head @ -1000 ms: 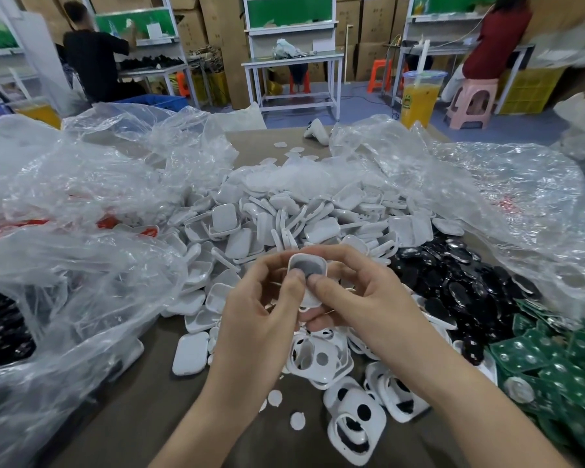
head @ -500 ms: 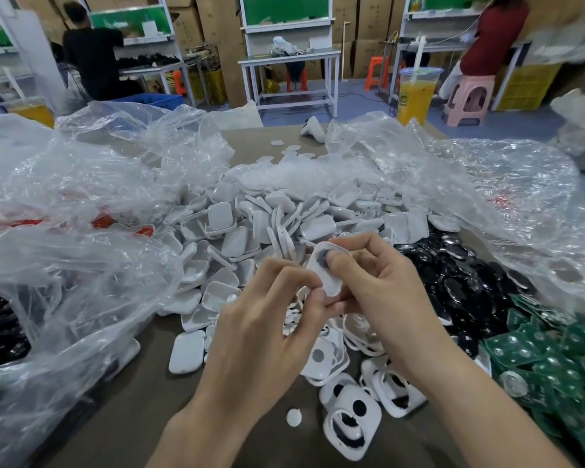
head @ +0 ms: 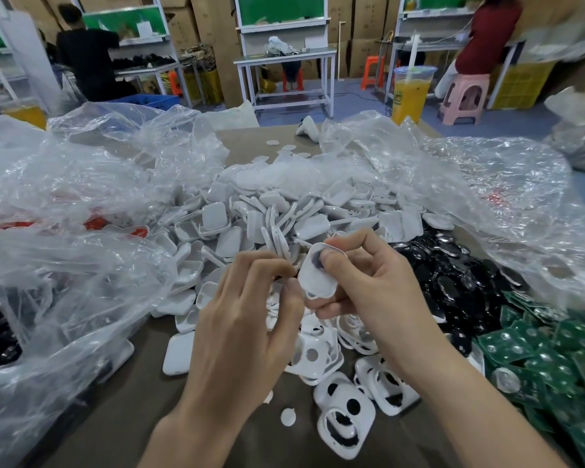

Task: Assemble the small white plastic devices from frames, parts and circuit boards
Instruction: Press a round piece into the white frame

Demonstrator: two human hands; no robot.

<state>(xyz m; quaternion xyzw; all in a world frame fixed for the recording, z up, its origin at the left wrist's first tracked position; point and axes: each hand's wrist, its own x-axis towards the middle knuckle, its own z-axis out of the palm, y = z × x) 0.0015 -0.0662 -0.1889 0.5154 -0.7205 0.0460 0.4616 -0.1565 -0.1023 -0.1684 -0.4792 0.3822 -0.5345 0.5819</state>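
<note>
Head camera: the right hand (head: pixel 379 292) pinches a white frame (head: pixel 318 282) above the table (head: pixel 122 420), thumb pressed on a dark part (head: pixel 314 263) at the frame's upper end. The left hand (head: pixel 247 319) has curled fingers just beside the frame; whether it grips anything I cannot tell. White shells (head: pixel 271 224) are heaped behind, green circuit boards (head: pixel 554 359) lie at the right

One white frame (head: pixel 318 282) is up at centre. White covers (head: pixel 311 228) at 12 o'clock, black discs (head: pixel 453 275) at 3 and green circuit boards (head: pixel 537 359) at 4 are heaps beyond counting. One loose white disc (head: pixel 287 417) lies at 6. There are two drinks, an orange drink cup (head: pixel 411 96) at 1 and a second cup (head: pixel 24 113) at 10. There are two others, a person in black (head: pixel 85 52) at 11 and a person in red (head: pixel 487 35) at 1.
</note>
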